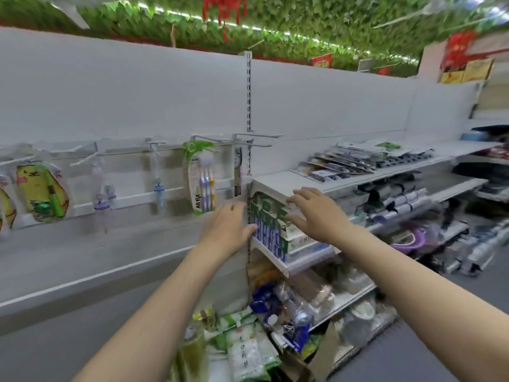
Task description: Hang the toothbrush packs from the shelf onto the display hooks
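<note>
While both hands reach forward with fingers spread and holding nothing, the left hand (230, 226) hovers below a hung toothbrush pack (202, 179) and the right hand (314, 213) sits at the front edge of the shelf (278, 183). More toothbrush packs (355, 161) lie on that shelf, near bare display hooks (254, 139).

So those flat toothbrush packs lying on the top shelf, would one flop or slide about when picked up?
The toothbrush packs look thin and flat, so probably light and a bit bendy. Their glossy fronts and loose overlapping suggest they may slip over each other. Both hands are still empty.
</note>
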